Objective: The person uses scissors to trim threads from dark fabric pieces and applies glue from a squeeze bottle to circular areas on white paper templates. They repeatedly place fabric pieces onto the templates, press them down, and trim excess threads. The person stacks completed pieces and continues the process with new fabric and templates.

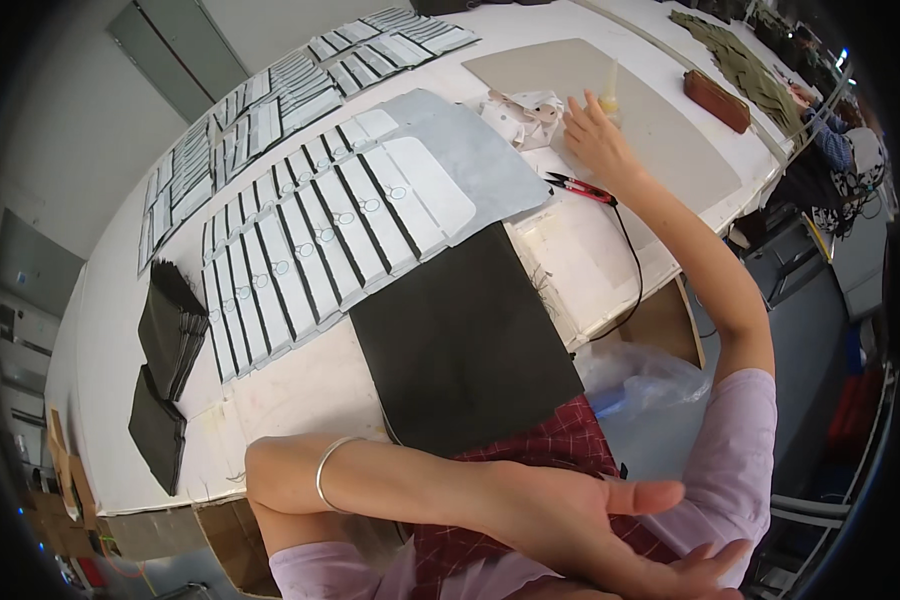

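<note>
My right hand (600,140) reaches out over the far right of the table, its fingers stretched and nothing visibly gripped. Beside its fingertips are a crumpled white spotted cloth or paper (525,118) and a small clear container with a yellowish bottom (610,98); whether I touch the container I cannot tell. Red-handled thread snips (582,188) lie just below that wrist, a dark cord by them. My left hand (610,530) crosses low in front of my body, fingers apart and empty. Ahead of it a black fabric panel (470,340) lies flat, overhanging the table's near edge.
Light pattern pieces with black strips (340,215) overlap in rows across the table, with more rows (280,105) behind. Folded black pieces (165,340) stack at left. A grey board (670,150) and brown pouch (717,100) lie at right. A clear plastic bag (650,375) hangs below the edge.
</note>
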Demonstrator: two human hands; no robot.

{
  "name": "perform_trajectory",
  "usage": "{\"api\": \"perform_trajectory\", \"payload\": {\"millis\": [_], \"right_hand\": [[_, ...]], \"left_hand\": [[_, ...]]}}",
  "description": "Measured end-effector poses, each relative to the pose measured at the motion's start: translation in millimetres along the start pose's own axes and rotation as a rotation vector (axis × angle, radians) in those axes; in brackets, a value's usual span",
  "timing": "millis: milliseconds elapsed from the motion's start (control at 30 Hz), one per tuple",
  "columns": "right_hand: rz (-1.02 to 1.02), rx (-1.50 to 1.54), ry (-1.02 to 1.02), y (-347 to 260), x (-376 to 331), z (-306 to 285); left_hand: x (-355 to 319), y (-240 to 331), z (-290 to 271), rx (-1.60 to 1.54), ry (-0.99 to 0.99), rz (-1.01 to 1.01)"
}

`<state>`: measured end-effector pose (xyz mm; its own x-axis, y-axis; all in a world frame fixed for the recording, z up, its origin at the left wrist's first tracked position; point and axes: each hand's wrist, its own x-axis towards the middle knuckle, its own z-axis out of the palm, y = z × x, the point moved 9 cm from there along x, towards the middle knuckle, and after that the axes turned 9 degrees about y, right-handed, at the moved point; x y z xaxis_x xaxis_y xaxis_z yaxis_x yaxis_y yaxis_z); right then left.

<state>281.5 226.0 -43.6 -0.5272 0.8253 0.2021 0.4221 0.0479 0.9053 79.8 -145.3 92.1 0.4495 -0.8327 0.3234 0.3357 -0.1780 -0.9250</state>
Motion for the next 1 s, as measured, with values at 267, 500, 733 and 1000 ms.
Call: {"api": "perform_trajectory", "payload": {"millis": [267,500,733,1000], "right_hand": [[0.392,0.309,-0.035,77,-12,9],[1.068,1.821,0.726,153,-2,-66],[1.086,2.863,0.427,20,103,-78],[1.124,2.742,0.356,-6,111,-66]], "left_hand": [[-134,-25,47,-1.014,-0.843,-0.870],[-335,21,45,-0.783,-1.172,-1.467],[-346,37,40,-0.752,-1.186,-1.433],[-340,34,35,-0.675,-1.092,-1.440]]}}
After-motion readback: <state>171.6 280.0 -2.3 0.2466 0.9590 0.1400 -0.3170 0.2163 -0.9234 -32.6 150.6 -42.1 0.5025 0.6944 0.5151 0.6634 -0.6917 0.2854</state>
